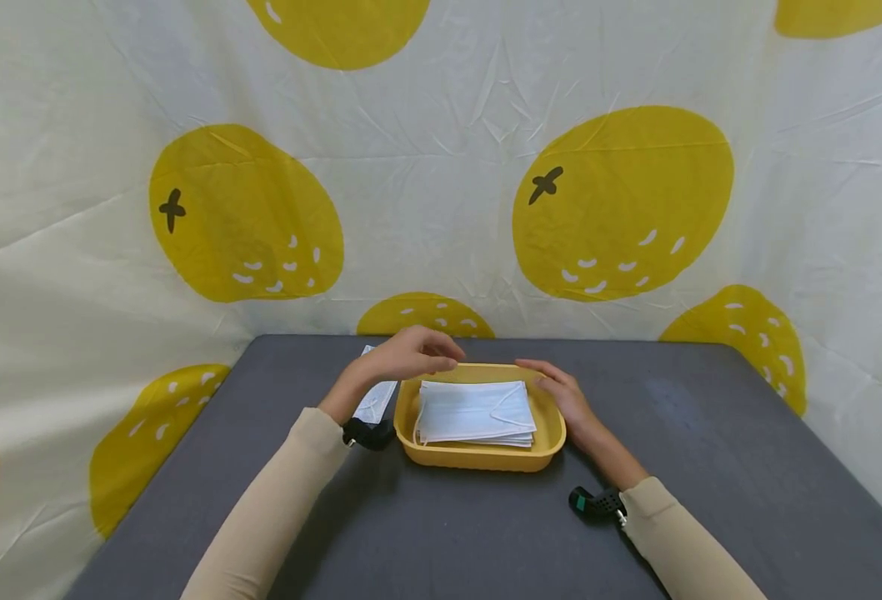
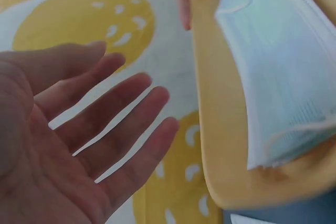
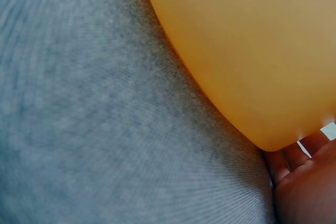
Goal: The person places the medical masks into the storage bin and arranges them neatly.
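A stack of light blue face masks [image 1: 474, 411] lies in a shallow yellow plastic basket [image 1: 478, 458] with rounded corners. My left hand [image 1: 413, 354] is over the basket's back left corner, palm down. In the left wrist view its fingers [image 2: 113, 114] are spread and hold nothing. My right hand [image 1: 567, 400] holds the basket at its back right corner. Its thumb lies at the rim and its fingers reach along the outer wall. In the right wrist view, the basket's smooth wall [image 3: 252, 51] partly hides those fingers.
Left of the basket, more face masks [image 1: 373, 404] lie on the dark grey table [image 1: 441, 533], partly behind the left forearm. Each wrist wears a black strap [image 1: 597, 504]. A white cloth [image 1: 426, 225] with yellow fruit prints hangs behind the table.
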{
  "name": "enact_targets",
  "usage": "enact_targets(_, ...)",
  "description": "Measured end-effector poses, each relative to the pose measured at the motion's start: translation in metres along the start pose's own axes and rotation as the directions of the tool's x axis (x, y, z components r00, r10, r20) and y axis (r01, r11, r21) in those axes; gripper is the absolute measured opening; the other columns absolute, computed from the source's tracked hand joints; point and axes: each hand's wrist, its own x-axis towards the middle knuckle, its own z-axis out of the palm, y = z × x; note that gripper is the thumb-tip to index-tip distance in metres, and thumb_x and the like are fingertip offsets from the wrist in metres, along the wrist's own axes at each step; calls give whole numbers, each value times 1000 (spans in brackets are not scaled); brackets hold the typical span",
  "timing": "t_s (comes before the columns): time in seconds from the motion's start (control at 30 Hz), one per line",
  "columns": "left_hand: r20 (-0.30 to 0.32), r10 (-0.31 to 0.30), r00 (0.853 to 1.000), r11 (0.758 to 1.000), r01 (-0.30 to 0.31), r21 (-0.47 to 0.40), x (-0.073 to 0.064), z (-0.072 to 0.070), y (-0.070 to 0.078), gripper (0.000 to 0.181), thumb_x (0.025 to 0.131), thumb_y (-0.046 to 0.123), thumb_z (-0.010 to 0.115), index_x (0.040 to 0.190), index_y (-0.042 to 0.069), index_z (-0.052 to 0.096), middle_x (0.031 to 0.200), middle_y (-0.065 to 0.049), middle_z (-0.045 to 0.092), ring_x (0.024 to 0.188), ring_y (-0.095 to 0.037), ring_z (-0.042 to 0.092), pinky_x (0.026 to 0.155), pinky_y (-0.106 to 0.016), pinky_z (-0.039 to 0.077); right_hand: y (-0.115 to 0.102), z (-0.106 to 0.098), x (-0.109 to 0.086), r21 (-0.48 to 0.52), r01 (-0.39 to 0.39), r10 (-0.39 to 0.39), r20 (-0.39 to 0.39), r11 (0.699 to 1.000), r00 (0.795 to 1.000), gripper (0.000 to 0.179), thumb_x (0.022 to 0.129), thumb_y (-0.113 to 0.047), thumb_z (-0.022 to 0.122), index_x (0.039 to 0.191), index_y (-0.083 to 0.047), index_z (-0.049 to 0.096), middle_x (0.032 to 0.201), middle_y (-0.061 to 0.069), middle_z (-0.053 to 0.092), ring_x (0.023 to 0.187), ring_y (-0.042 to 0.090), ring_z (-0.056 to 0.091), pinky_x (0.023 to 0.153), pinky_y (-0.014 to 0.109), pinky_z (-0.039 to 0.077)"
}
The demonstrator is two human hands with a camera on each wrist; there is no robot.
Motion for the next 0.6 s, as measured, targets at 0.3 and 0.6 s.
enact_targets(0.3, -386, -163, 908, 964, 63, -259, -45, -10, -50, 22, 95, 26, 61, 114, 17, 68, 117, -9, 67, 100, -24, 66, 86, -41, 56, 1, 0, 0, -9, 0, 0, -1, 1000, 1000, 38, 101, -11, 43, 137, -2, 51, 145, 15, 46, 121, 17, 54, 102, 34, 45)
enact_targets(0.6, -595, -381, 708, 917, 208, -340, -71, -5, -90, 23, 92, 24, 64, 113, 15, 68, 112, -8, 69, 97, -21, 66, 81, -37, 57, 1, -5, 0, -44, 4, -5, -16, 999, 1000, 38, 100, -11, 44, 136, -4, 53, 144, 12, 48, 120, 7, 53, 105, 34, 42)
